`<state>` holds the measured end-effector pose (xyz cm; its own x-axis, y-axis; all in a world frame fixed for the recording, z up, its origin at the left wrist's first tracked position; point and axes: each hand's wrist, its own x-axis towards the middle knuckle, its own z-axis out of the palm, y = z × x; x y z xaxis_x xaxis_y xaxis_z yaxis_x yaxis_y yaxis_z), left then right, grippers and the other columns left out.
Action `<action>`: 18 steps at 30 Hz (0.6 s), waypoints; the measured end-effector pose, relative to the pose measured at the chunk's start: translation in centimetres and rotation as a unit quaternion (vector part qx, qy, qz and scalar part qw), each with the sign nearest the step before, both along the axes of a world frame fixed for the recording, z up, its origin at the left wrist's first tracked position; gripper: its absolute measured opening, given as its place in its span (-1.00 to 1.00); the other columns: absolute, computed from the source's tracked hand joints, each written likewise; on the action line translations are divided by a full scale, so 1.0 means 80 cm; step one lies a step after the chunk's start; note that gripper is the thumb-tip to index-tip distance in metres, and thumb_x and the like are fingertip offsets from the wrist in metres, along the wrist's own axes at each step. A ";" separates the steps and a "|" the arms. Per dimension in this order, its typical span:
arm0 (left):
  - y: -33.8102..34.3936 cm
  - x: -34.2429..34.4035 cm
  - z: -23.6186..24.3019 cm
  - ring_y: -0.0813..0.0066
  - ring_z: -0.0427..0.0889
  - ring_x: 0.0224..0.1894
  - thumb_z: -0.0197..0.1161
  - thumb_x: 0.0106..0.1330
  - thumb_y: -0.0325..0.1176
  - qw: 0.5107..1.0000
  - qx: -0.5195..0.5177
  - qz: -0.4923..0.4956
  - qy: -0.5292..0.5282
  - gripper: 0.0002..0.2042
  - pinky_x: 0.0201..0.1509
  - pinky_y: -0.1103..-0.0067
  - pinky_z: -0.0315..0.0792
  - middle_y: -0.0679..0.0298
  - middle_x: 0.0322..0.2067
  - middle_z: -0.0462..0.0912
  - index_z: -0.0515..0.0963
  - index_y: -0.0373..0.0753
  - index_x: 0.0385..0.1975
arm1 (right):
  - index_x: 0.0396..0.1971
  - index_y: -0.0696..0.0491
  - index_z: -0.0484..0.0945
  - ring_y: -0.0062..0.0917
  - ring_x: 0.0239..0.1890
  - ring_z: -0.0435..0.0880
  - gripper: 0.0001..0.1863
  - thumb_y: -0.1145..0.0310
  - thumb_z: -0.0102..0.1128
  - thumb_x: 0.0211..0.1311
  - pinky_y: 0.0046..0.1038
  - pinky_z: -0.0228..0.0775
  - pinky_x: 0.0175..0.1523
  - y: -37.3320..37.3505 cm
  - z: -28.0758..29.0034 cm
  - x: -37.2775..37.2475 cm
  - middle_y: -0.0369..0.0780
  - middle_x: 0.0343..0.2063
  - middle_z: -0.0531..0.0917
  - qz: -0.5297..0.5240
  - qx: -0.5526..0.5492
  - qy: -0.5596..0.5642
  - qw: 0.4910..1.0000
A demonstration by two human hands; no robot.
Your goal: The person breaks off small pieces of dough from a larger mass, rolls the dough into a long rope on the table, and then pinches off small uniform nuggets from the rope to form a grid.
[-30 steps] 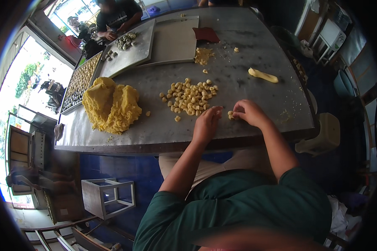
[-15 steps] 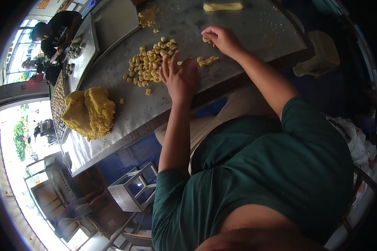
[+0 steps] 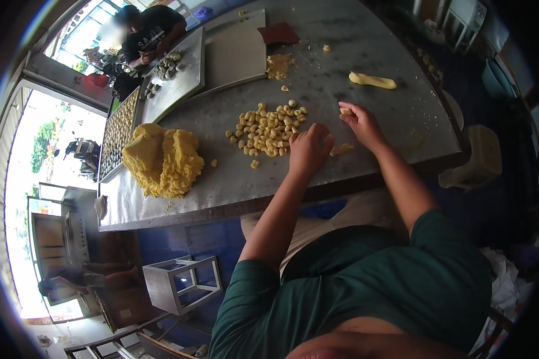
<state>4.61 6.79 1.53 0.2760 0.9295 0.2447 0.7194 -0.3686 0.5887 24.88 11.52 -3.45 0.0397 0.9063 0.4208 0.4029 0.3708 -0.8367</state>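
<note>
Watching from my end; everything's placed off the loose pile of small pale-yellow dough pieces on the grey metal surface.

Right hand: right of the pile, thumb and forefinger pinching one small rounded pale dough piece. Left hand: at the pile's right edge, fingers bent down. Can't tell if they grip anything; the hand hides most of it.

What I'd worry about:
- Right pinch too hard: dough looks soft, so it may flatten or stick to the skin. Too loose: it drops and maybe rolls.
- Left fingers pressing into the pile: neighbours dent or stick together. Cause is packing; pieces are touching.
- Left hand swinging away from the pile: could sweep the blurred short row of pale dough bits just right of it toward the near edge.
- Right hand reaching farther out: could dent the smooth yellow dough roll, beyond and right of the pile.

Big lumpy yellow dough mass, left of the pile, is well apart from both hands. I'd rate that low risk.
</note>
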 end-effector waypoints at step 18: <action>-0.069 -0.050 -0.001 0.19 0.77 -0.15 0.33 0.37 -0.39 0.982 -0.031 0.076 -0.167 -0.81 -0.03 0.39 0.60 0.07 -0.21 0.76 0.69 -0.24 -0.07 | -0.10 0.13 0.66 -0.58 -0.25 0.73 -0.79 0.46 0.40 0.29 -0.50 0.58 -0.09 0.010 -0.011 0.007 -0.25 -0.14 0.68 0.049 -0.119 0.100 0.987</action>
<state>0.60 1.30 1.49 0.0465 0.9699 0.2390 0.5260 -0.2272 0.8196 25.44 12.32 -4.36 0.0077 0.9820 0.1885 0.1927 0.1835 -0.9639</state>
